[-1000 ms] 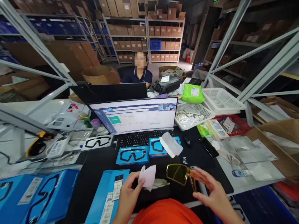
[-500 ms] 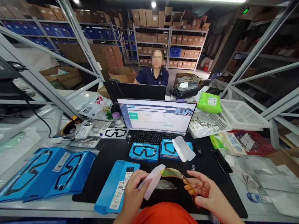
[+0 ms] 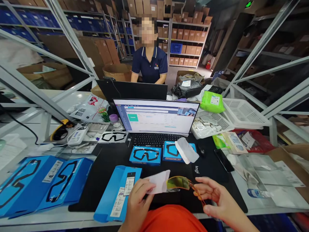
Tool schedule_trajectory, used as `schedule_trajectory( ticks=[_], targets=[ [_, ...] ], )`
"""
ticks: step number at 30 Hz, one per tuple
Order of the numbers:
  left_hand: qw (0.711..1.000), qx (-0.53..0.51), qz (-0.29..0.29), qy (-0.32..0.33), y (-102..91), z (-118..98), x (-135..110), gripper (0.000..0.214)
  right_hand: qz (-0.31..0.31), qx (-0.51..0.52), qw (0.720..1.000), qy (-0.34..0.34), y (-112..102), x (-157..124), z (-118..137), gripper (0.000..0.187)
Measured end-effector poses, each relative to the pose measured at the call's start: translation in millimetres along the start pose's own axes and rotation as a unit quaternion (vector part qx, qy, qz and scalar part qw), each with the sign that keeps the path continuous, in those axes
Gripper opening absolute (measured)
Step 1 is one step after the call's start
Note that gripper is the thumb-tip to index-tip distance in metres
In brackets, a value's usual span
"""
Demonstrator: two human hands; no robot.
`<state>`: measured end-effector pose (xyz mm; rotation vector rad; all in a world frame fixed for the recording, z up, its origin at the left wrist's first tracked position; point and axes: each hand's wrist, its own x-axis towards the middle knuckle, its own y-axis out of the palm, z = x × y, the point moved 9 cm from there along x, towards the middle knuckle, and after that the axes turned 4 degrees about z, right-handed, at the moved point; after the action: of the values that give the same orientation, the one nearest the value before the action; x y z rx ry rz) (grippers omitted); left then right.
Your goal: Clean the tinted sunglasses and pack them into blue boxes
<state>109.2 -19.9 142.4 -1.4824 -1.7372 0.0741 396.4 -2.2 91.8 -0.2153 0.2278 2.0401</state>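
My left hand is closed on a thin white sleeve. A pair of sunglasses with yellow-green mirrored lenses and an orange frame reaches into the sleeve's right end, so its left part is hidden. On the other side, my right hand grips the orange temple between thumb and fingers. Left of my left hand lies a flattened blue box with white and black labels. Beyond the hands sit a blue eyewear box and a second blue box, partly covered by a white pouch.
A monitor and keyboard stand ahead. Larger blue boxes lie at the left. A phone, a mouse and white baskets are at the right. Across the table is a person in a dark shirt.
The white sleeve has turned from slanting to nearly level, and the sunglasses now show more of the lens face. The person opposite appears taller and closer. My view has shifted slightly.
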Motion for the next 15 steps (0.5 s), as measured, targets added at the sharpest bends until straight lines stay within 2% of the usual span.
schedule_trajectory(
  ticks=[7, 15],
  targets=[
    [0.999, 0.010, 0.009, 0.032, 3.3, -14.7, 2.5, 0.016, -0.050, -0.101, 0.993, -0.025, -1.8, -2.8, 11.8, 0.076],
    [0.998, 0.017, 0.013, 0.054, 3.9, -23.0, 4.4, 0.018, -0.077, -0.289, 0.951, -0.078, -1.9, -16.0, 26.9, 0.072]
  ],
)
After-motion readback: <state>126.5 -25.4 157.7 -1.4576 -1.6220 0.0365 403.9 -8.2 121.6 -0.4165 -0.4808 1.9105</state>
